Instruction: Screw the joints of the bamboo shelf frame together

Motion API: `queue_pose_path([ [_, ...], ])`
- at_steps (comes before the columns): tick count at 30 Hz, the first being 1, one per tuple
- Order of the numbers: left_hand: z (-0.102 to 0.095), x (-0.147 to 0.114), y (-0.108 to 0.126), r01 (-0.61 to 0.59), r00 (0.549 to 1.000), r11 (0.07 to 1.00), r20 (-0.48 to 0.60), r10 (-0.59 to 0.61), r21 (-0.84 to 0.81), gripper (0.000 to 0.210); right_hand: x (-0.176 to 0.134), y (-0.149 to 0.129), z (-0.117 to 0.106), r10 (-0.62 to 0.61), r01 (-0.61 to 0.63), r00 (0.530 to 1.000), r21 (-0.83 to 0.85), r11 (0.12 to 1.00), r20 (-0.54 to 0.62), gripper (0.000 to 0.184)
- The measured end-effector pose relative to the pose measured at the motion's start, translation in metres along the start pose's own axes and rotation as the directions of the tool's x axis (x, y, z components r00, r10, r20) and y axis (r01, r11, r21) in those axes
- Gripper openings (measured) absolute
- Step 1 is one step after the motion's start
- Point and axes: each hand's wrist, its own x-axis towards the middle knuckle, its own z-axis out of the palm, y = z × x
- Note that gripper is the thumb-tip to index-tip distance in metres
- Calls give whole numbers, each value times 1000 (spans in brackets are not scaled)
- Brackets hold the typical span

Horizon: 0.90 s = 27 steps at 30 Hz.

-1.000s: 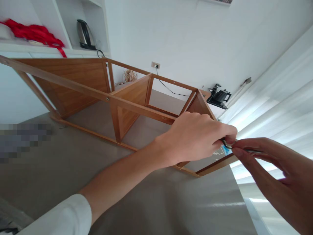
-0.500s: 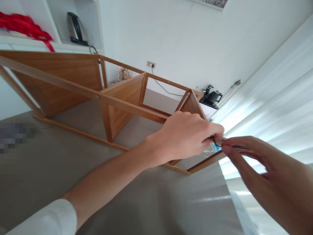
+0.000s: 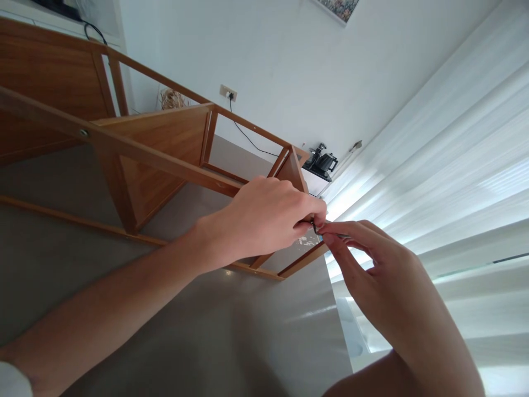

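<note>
A wooden shelf frame [image 3: 165, 157] lies on its side across the floor, with panels set between its rails. My left hand [image 3: 268, 218] reaches over the near rail and is closed around the frame close to its right end; the fingertips curl out of sight. Between the thumb and forefinger of my right hand [image 3: 380, 264] is a thin metal hex key [image 3: 342, 236]. Its dark bent end shows right beside my left fingertips. How the key sits in the wood is hidden by my fingers.
Beyond the frame, a black kettle [image 3: 327, 161] stands on a small stand by the wall. A cord [image 3: 252, 144] runs from the wall socket [image 3: 228, 92]. White curtains [image 3: 433, 138] hang on the right. Grey floor [image 3: 198, 331] lies below my arms.
My view has swung to the right, so the frame and both hands appear farther left. Both hands keep their hold at the frame's right end, and more of my right forearm shows.
</note>
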Motion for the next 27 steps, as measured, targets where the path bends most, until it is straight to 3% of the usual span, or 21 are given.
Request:
queue_pose_path([
  [17, -1, 0, 0, -12, 1000, 1000, 0, 12, -25, 20, 1, -6, 2, 21, -22, 998, -32, 999, -52, 17],
  [23, 0, -1, -1, -16, 1000, 998, -2, 16, -54, 22, -1, -2, 2, 67, -66, 998, -52, 996, 15, 18],
  [27, 0, 0, -1, -11, 1000, 999, -11, 10, -44, 21, 1, 2, 1, 26, -23, 999, -55, 998, 47, 22],
])
